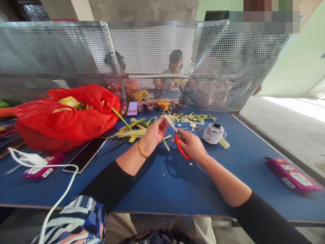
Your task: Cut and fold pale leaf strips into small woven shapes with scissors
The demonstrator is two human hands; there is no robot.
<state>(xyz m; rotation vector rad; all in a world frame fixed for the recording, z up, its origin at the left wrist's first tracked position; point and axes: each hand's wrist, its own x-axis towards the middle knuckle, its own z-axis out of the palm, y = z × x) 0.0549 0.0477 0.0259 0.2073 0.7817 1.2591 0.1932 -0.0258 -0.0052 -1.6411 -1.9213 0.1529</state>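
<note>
My right hand (191,145) is closed round the red handles of a pair of scissors (175,134), whose blades point up and left. My left hand (155,130) is pinched shut just left of the blade tips, apparently on a small piece of pale leaf strip too small to name. Both hands hover over the blue table (177,183). Green and yellow leaf strips (132,133) lie just left of my left hand. A spool of white thread (213,133) stands to the right of the scissors.
A red plastic bag (63,117) with leaves inside sits at the left. A phone (85,154), a white cable (58,189) and magenta devices (291,175) lie on the table. Leaf trimmings (193,117) litter the back. Behind a perforated metal screen (157,51) sit two people.
</note>
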